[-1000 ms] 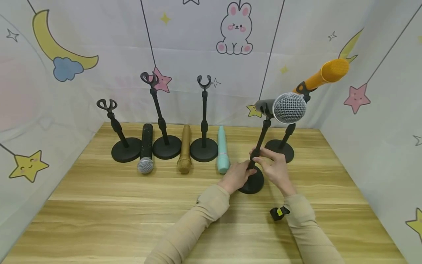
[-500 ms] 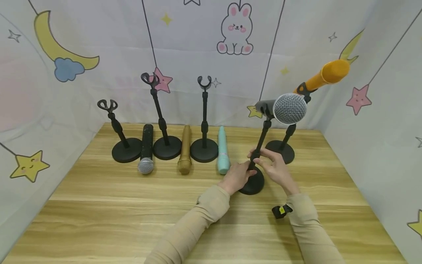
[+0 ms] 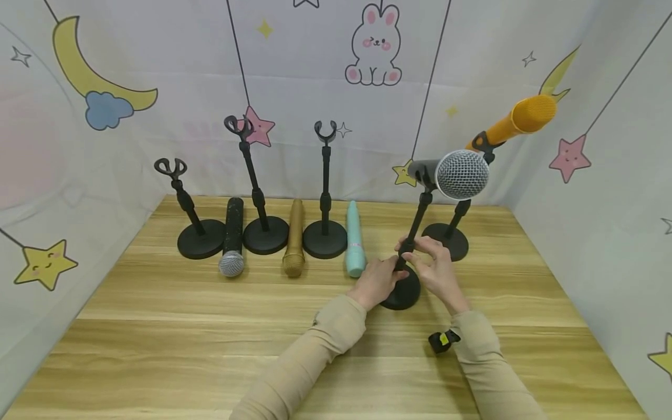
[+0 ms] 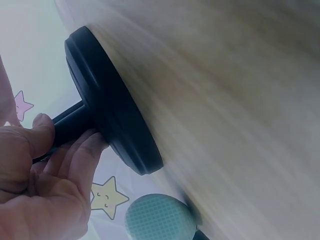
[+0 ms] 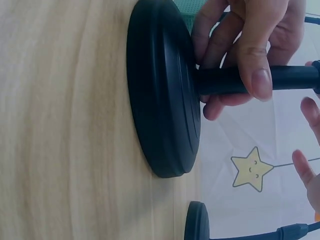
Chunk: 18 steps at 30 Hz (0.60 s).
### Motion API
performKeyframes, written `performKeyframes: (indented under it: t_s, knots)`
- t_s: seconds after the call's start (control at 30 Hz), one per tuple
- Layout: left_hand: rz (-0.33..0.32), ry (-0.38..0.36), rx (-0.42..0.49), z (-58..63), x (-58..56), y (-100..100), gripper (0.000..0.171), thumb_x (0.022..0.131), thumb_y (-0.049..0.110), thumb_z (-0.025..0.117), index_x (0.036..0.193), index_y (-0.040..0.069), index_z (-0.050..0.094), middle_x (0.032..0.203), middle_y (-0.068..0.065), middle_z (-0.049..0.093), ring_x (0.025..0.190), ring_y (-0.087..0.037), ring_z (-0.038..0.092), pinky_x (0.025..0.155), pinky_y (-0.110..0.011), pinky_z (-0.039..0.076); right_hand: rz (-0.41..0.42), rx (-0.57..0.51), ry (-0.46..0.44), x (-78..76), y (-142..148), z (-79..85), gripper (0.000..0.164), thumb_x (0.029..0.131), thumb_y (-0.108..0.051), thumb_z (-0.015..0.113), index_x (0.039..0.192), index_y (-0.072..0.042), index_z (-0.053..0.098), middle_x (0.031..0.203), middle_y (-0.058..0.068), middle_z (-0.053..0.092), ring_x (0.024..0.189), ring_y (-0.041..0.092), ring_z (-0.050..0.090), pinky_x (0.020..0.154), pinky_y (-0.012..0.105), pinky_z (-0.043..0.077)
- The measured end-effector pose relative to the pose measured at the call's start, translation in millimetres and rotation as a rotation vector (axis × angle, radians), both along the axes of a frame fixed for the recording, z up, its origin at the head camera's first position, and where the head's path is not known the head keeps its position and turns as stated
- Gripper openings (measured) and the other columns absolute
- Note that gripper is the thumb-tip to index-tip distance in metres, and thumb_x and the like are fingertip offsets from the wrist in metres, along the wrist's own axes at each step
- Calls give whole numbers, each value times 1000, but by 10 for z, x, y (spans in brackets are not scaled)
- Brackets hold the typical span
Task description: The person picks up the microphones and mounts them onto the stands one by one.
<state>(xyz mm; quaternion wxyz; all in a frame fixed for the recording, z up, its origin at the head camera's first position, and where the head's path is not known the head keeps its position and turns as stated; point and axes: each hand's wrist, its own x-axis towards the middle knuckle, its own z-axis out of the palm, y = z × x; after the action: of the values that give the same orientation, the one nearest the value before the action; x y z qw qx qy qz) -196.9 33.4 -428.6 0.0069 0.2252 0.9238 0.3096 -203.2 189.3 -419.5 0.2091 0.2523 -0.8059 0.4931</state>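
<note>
My left hand (image 3: 375, 282) grips the lower pole of a black microphone stand (image 3: 418, 217), just over its round base (image 3: 403, 294). In the left wrist view, the thumb and fingers wrap the pole beside the base (image 4: 110, 100). Higher up, my right hand (image 3: 437, 269) has its thumb and fingers around the stand's collar (image 3: 406, 247). Only some of its fingertips (image 5: 310, 112) show at the edge of the right wrist view. A dark microphone with a big silver mesh head (image 3: 462, 174) sits tilted in the clip on top.
Behind on the right, another stand (image 3: 446, 239) holds an orange microphone (image 3: 525, 116). Three stands with bare clips (image 3: 325, 201) line the back left. Between and beside them lie a black microphone (image 3: 232, 239), a gold one (image 3: 295, 239) and a mint-green one (image 3: 354, 242).
My right hand shifts very slightly at the collar, its fingers changing position a little. The left hand keeps its hold, and the stand stays in place.
</note>
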Motion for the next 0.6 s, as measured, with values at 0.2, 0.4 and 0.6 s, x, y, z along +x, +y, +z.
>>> performKeyframes:
  t_s: [0.2,0.4,0.6]
  knots:
    - [-2,1,6,-2,8,-2,24,101,30,59,95,7,61,61,-2,50,50,-12,47,47,-19,31,-29,-16,39,20,-41,-22,18,85,8,72,102,2,75,103,19,74,102,-14,56,107,42,32]
    - [-5,9,-2,-14,6,0,25,100,31,59,96,6,62,61,-5,53,50,-12,47,47,-18,31,-27,-25,43,18,-53,-32,19,86,8,71,103,0,75,100,21,74,102,-11,58,106,39,35]
    - [-14,-1,24,-14,11,-10,25,101,29,58,95,5,61,59,1,44,49,-10,42,46,-18,29,10,-8,-91,32,-12,-16,23,94,-1,67,115,-6,71,108,16,75,108,-9,61,103,26,46]
